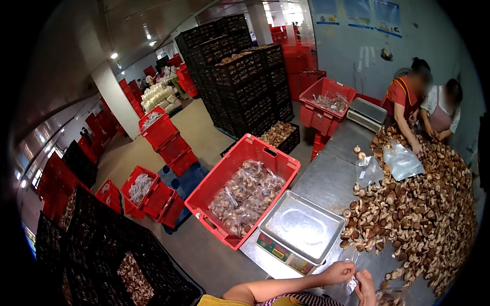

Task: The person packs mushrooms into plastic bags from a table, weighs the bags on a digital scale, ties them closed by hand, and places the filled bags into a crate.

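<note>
My left hand [337, 273] is closed, its fingers pinching a clear plastic bag [334, 293]. Close beside it, my right hand [365, 286] grips the same bag near its top edge. Part of the bag is hidden behind my hands, and its contents cannot be made out. To the right, a large heap of brown mushrooms [408, 214] covers the metal table [326, 173]. A digital scale [303, 224] with a bare metal pan stands just beyond my left forearm. At the bottom edge lies another clear bag [393, 297] with mushrooms in it.
Left of the scale, a red crate [245, 188] holds several bagged mushrooms. Two people [408, 97] work across the heap, near plastic bags [403, 160] and a second scale [366, 115]. Black crates [245, 76] are stacked behind; more red crates [168, 143] stand on the floor.
</note>
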`<action>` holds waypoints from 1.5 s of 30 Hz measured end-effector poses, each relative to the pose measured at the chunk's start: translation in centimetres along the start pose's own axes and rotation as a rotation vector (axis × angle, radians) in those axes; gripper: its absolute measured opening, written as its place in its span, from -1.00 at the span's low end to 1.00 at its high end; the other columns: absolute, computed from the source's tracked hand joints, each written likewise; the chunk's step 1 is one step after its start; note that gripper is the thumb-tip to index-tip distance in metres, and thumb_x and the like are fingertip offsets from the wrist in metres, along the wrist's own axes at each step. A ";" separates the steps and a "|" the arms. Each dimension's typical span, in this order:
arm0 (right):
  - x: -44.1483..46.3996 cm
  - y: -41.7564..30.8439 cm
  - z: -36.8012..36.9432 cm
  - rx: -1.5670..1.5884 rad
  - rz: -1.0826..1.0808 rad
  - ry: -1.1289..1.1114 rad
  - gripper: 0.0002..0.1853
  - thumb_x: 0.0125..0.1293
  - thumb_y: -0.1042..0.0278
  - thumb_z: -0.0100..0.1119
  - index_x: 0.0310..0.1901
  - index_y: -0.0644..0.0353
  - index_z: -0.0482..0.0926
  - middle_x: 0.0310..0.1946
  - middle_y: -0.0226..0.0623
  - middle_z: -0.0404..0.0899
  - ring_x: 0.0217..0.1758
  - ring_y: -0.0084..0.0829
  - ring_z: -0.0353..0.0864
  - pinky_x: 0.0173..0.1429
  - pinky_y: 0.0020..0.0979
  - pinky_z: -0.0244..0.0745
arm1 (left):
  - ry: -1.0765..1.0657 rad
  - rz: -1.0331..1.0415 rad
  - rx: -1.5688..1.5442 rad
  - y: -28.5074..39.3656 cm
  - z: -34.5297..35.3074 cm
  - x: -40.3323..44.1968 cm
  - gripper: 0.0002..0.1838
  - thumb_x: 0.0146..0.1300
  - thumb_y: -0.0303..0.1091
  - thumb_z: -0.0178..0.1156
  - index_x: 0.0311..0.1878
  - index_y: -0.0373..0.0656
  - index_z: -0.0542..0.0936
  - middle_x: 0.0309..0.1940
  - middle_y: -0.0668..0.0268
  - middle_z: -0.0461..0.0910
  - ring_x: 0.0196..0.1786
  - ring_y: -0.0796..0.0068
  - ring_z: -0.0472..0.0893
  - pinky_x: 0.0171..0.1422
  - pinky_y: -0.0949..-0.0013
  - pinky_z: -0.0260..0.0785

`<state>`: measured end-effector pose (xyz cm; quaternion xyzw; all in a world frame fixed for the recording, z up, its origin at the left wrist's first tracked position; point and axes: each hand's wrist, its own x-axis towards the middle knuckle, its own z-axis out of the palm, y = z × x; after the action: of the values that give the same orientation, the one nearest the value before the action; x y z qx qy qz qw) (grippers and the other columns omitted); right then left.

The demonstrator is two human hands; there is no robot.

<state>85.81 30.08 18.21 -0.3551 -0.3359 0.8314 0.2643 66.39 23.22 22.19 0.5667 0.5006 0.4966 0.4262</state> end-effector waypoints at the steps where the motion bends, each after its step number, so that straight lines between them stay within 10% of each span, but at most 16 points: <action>1: 0.1 0.3 -0.3 -0.010 0.005 -0.004 -0.84 0.38 0.44 0.13 -0.09 0.31 0.54 -0.21 -0.20 0.67 -0.24 -0.39 0.69 -0.13 -0.39 0.62 | 0.013 0.034 0.030 -0.3 0.1 -0.1 -0.90 0.27 -0.41 0.19 -0.31 -0.20 0.49 -0.52 0.34 0.42 -0.49 0.52 0.41 -0.37 0.41 0.29; 8: -1.2 -1.6 1.6 -0.057 -0.025 0.056 -0.83 0.31 0.51 0.14 -0.07 0.26 0.56 -0.20 -0.23 0.67 -0.25 -0.45 0.67 -0.17 -0.43 0.60 | 0.135 0.062 0.052 -0.5 -0.4 -0.1 -0.93 0.20 -0.48 0.19 -0.33 -0.19 0.47 -0.50 0.31 0.41 -0.48 0.50 0.41 -0.37 0.41 0.28; 14: 3.5 3.7 -13.8 -1.045 -0.521 0.503 -0.79 0.11 0.66 0.08 -0.44 0.08 0.32 -0.59 -0.56 0.27 -0.54 -0.62 0.22 -0.43 -0.54 0.21 | 0.244 0.005 -0.160 -1.6 -1.1 -0.1 -0.93 0.23 -0.53 0.14 -0.31 -0.19 0.43 -0.51 0.50 0.30 -0.46 0.73 0.29 -0.40 0.52 0.20; 17: 5.1 3.6 -21.3 -0.477 -0.306 0.676 -0.81 0.13 0.67 0.03 -0.42 0.08 0.32 -0.55 -0.56 0.23 -0.49 -0.64 0.21 -0.40 -0.55 0.21 | 0.211 -0.093 -0.307 -2.2 -2.8 -0.7 -0.93 0.23 -0.53 0.14 -0.28 -0.19 0.43 -0.51 0.50 0.30 -0.44 0.75 0.28 -0.38 0.56 0.18; 22: 2.0 -2.0 -10.9 -0.363 -0.500 0.565 -0.85 0.17 0.65 0.01 -0.34 0.12 0.37 -0.54 -0.55 0.28 -0.46 -0.63 0.22 -0.35 -0.57 0.21 | 0.144 -0.084 0.477 -0.4 -5.2 -1.4 -0.81 0.19 -0.36 0.16 -0.19 -0.23 0.46 -0.11 0.12 0.46 -0.03 0.07 0.54 0.02 0.03 0.40; 29: -2.2 -5.3 8.0 -1.130 -0.634 0.370 -0.85 0.11 0.59 0.20 -0.31 0.23 0.43 -0.54 -0.39 0.37 -0.45 -0.52 0.32 -0.32 -0.48 0.29 | 0.144 0.204 0.453 4.1 -0.4 1.1 -0.56 0.14 -0.39 0.20 0.11 -0.28 0.44 -0.04 0.05 0.43 0.08 -0.01 0.47 0.15 0.09 0.36; 40: -2.3 -4.0 2.8 -1.403 -0.499 0.348 -0.86 0.09 0.60 0.23 -0.30 0.29 0.50 -0.50 -0.23 0.45 -0.46 -0.39 0.40 -0.32 -0.36 0.34 | 0.015 0.042 0.323 2.3 -1.0 0.6 -0.86 0.11 -0.56 0.02 -0.23 -0.23 0.44 -0.27 0.09 0.44 -0.10 -0.03 0.51 -0.04 0.06 0.37; 45: -0.3 -4.6 -5.0 -1.014 -0.572 0.617 -0.95 0.27 0.50 0.16 -0.31 0.26 0.49 -0.48 -0.38 0.42 -0.40 -0.52 0.38 -0.26 -0.42 0.35 | 0.014 0.113 0.274 2.2 -1.5 -0.2 -0.89 0.21 -0.54 -0.02 -0.21 -0.25 0.45 -0.23 0.06 0.46 -0.14 -0.06 0.53 -0.06 0.06 0.39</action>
<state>90.75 34.70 19.15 -0.5543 -0.6761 0.3271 0.3587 65.27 22.68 24.53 0.6435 0.5337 0.4508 0.3127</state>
